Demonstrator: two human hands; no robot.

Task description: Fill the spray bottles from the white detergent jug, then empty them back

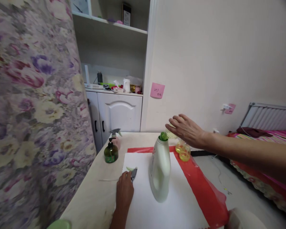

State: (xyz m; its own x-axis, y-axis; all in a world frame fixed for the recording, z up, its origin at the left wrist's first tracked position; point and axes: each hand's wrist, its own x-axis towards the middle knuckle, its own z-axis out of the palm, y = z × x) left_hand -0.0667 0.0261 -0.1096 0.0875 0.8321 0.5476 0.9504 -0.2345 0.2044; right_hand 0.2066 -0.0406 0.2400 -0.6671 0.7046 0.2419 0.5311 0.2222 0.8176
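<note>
On the left side of a white sheet (181, 203), my left hand (125, 189) is closed on a grey spray trigger (133, 174); a thin pale tube (108, 180) runs out to the left. A pale green detergent jug (160, 173) stands upright on the sheet, uncapped, with a green spout piece (163, 136) in its mouth. Just right of that mouth, my right hand (184, 128) is raised palm down, fingers over a translucent pale-yellow piece (172, 135). My thumb is hidden, and the piece's full shape is mostly covered. Below it are clear yellow rounded containers (184, 155).
A dark green pump bottle (111, 152) stands at the table's left edge, with a pink spray bottle (116, 141) behind it. Red plastic (196, 184) lies under the sheet. A green rounded object (59, 224) shows at bottom left. A floral curtain (38, 111) hangs left; a bed (264, 152) is right.
</note>
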